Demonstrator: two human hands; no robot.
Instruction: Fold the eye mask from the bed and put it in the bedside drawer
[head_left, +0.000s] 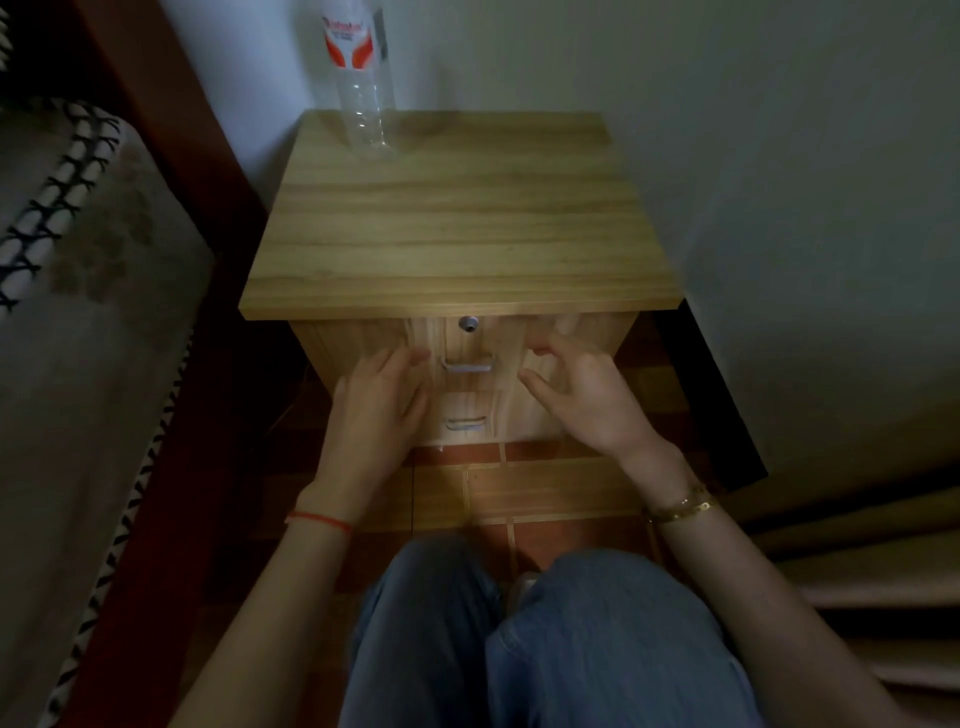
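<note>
A light wooden bedside cabinet (457, 218) stands in front of me. Its top drawer (483, 338) is closed, with a round lock and a metal handle (467, 365). A lower drawer handle (466, 423) shows beneath. My left hand (376, 400) hovers just left of the top handle, fingers apart and empty. My right hand (582, 389) hovers just right of it, fingers spread and curled, holding nothing. No eye mask is visible anywhere in view.
A clear plastic bottle (361, 88) stands at the cabinet's back left corner. The bed (78, 312) with a patterned blanket runs along the left, on a dark red frame. White wall lies to the right. My knees in jeans (545, 639) are over the tiled floor.
</note>
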